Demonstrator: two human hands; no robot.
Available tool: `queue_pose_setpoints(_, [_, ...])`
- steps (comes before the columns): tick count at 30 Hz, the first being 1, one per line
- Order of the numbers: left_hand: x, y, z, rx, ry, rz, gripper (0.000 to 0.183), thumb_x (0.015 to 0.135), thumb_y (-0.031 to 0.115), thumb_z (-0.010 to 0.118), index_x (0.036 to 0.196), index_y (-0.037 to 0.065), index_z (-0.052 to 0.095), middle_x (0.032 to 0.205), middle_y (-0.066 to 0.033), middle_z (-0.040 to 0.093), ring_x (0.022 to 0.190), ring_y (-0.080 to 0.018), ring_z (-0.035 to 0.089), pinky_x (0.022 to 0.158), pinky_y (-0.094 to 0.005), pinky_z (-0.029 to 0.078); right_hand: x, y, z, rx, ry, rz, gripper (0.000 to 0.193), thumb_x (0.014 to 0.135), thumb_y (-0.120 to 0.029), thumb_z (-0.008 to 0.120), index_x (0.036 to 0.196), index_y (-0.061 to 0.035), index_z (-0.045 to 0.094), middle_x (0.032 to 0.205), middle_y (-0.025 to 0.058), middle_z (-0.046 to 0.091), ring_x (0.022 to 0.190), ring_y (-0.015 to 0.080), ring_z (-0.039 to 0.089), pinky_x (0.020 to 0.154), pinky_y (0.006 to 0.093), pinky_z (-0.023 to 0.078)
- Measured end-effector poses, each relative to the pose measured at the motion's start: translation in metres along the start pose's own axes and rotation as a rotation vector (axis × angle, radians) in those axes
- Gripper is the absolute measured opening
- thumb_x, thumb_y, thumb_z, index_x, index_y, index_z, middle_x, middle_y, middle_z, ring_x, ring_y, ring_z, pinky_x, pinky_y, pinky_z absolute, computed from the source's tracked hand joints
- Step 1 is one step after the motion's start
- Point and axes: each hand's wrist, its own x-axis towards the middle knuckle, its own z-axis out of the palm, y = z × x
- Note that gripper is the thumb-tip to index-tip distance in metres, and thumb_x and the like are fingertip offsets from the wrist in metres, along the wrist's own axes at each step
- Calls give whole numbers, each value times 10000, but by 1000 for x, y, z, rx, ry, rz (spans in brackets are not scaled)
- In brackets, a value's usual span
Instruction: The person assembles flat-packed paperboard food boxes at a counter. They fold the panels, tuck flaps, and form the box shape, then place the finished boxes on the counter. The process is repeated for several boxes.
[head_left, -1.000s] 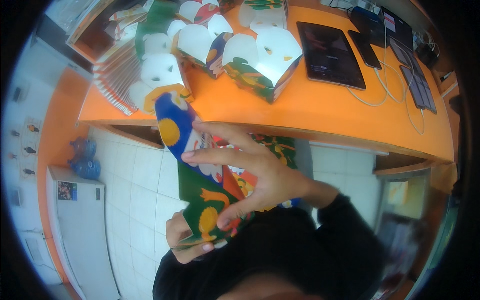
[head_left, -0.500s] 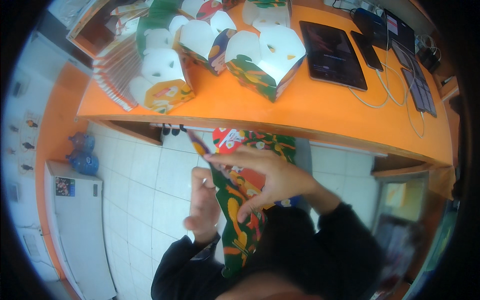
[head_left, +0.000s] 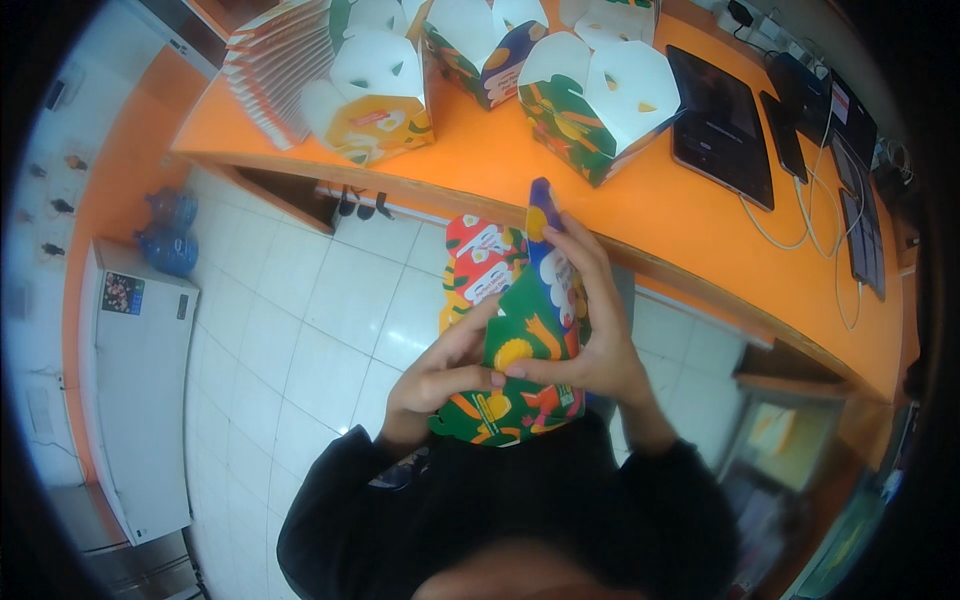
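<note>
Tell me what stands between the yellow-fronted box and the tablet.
In the head view, a green patterned open box, with a blue-sided box farther back.

An orange-topped counter (head_left: 478, 165) with a wood-toned front edge has dark open recesses beneath that near edge, toward its left and right corners. Pale square tiles cover the floor (head_left: 290, 330), shining softly under the light. Beyond the counter's left corner stand a white wall (head_left: 45, 240) with an orange band (head_left: 125, 190) and a white fridge (head_left: 140, 400).
</note>
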Motion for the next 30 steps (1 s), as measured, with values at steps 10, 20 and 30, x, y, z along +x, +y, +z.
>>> queue_pose_setpoints(10, [2,-7,5,678,-417,-12,689,881,10,614,1437,-59,212,1300,-188,516,1191,-203,503,993,-334,407,-8,9,-27,-66,87,117,890,515,-368,916,1287,-118,552,1393,182,419,1305,329,403,1074,430,318])
queue_pose_setpoints(20, [-1,14,1,791,-256,40,365,804,95,745,1115,27,566,923,-93,691,899,-158,655,771,-259,484,-26,8,-68,58,191,175,577,627,-74,856,1153,-80,619,1029,62,596,928,149,616,777,250,481])
queue_pose_setpoints(30, [22,11,-12,668,-174,117,409,769,-17,752,1146,-41,597,1001,-121,699,930,-124,635,841,-254,491,-33,10,-72,-35,264,226,400,696,-57,799,1071,-84,662,1211,107,594,1136,214,546,944,343,430])
